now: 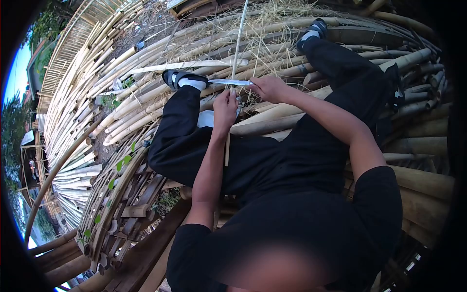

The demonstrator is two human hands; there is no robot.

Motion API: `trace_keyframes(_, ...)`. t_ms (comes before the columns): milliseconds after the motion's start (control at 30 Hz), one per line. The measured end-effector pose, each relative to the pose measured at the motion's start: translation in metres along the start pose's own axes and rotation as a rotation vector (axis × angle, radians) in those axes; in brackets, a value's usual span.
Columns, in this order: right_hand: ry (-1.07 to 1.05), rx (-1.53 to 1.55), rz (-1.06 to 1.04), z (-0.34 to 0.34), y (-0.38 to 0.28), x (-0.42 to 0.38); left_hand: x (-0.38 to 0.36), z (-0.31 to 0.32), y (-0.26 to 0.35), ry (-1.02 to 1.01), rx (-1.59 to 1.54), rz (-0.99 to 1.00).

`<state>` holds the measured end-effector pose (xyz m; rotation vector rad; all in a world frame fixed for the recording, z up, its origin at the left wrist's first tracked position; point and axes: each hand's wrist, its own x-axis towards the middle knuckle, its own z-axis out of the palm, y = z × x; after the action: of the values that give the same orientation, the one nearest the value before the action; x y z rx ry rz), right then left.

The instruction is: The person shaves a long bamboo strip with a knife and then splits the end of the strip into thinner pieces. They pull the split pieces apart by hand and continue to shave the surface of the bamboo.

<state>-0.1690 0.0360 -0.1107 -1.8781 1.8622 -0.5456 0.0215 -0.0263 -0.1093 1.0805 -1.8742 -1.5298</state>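
Observation:
In my left hand (pixel 225 109), closed fingers grip a long thin bamboo strip (pixel 239 41). The strip runs from the top edge of the view down past my wrist, its lower end over my thigh. My right hand (pixel 270 90) is closed around the handle of a knife (pixel 227 82). The blade points left and crosses the strip just above my left fingers; whether it cuts into the strip cannot be told. A white cloth-like piece (pixel 206 119) shows beside my left wrist, partly hidden.
Many bamboo poles (pixel 160 117) lie piled around my legs, with straw-like shavings (pixel 262 44) on them. A flat pale bamboo slat (pixel 187 64) lies near my sandalled foot (pixel 185 79). Dark wooden beams (pixel 141 248) are at lower left, and a bamboo fence (pixel 73 44) stands beyond.

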Motion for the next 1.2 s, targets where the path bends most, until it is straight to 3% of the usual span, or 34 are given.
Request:
trace_keyframes(100, -0.012, -0.046, 0.015, -0.008, 0.009, 0.004, -0.005, 0.002, 0.007, 0.031, 0.093, 0.027)
trace_keyframes(267, 0.095, 0.02, 0.239, -0.021, 0.089, 0.027, -0.013, 0.007, 0.0, -0.032, 0.087, -0.025)
trace_keyframes(333, 0.099, 0.005, 0.293, -0.034, 0.083, 0.027, -0.014, 0.005, 0.005, -0.055, 0.074, -0.036)
trace_keyframes(433, 0.088, 0.055, 0.247, -0.03, 0.053, 0.012, -0.009, 0.006, 0.011, -0.032, 0.037, -0.029)
trace_keyframes(567, 0.022, 0.07, 0.033, -0.002, 0.012, 0.001, -0.005, 0.007, 0.012, -0.024, 0.066, -0.035)
trace_keyframes(600, 0.014, 0.042, -0.054, 0.0, 0.007, 0.0, -0.005, 0.006, 0.009, -0.024, 0.068, -0.032)
trace_keyframes(667, -0.003, 0.022, -0.046, -0.005, 0.006, 0.002, -0.006, 0.006, 0.004, 0.015, 0.127, 0.07)
trace_keyframes(767, 0.006, 0.028, -0.081, -0.004, 0.024, 0.008, -0.007, 0.006, 0.008, 0.005, 0.187, 0.055)
trace_keyframes(867, 0.045, -0.077, -0.042, -0.016, 0.033, 0.01, 0.003, 0.009, -0.007, 0.016, 0.243, 0.08)
trace_keyframes(933, 0.022, -0.105, 0.157, -0.034, 0.04, 0.014, -0.003, 0.009, -0.001, 0.008, 0.247, 0.068)
trace_keyframes(1033, 0.101, -0.164, 0.332, -0.043, 0.104, 0.022, -0.016, 0.008, 0.009, -0.039, 0.221, -0.018)
trace_keyframes(1200, 0.089, -0.065, 0.293, -0.045, 0.083, 0.019, -0.007, 0.009, 0.008, -0.015, 0.243, 0.042)
